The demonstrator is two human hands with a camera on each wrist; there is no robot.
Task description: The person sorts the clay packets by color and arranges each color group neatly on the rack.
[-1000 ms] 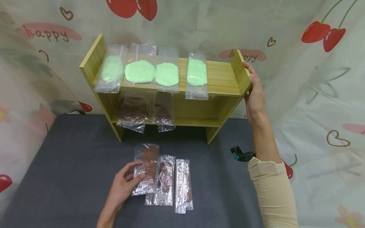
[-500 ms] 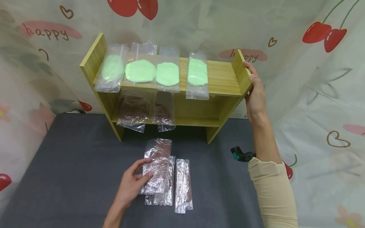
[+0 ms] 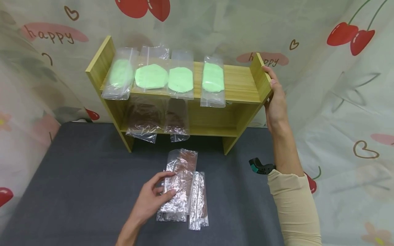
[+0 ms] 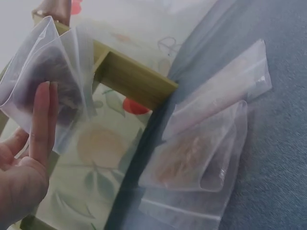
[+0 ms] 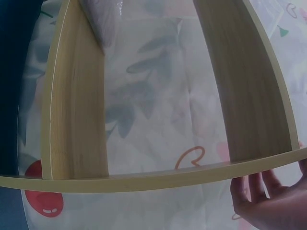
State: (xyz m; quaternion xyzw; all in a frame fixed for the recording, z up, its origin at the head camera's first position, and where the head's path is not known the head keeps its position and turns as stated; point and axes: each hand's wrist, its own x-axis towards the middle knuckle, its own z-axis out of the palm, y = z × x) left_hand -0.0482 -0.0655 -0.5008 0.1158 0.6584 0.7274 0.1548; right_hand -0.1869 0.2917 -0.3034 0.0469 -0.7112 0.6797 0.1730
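Note:
My left hand (image 3: 152, 201) pinches a clear zip bag (image 3: 183, 164) with flat brown contents, raised off the table in the left wrist view. In the head view it overlaps another flat bag (image 3: 172, 217), mostly covered, and touches or overlaps the edge of a narrow silvery-looking bag (image 3: 198, 205) to its right. My right hand (image 3: 277, 106) grips the outer right side board of a wooden shelf (image 3: 212, 131). Its fingertips (image 5: 238, 187) press on that board in the right wrist view.
Several bags of pale green contents (image 3: 150, 77) lie along the top board. Bags with dark brown contents (image 3: 144, 116) stand on the lower board at left, their ends over its front edge. A dark grey cloth (image 3: 77, 184) covers the table; a patterned curtain (image 3: 200, 27) hangs behind.
My left hand has carried the brown bag to the right, from beside the other table bags to over the middle one. My right hand has stayed on the shelf.

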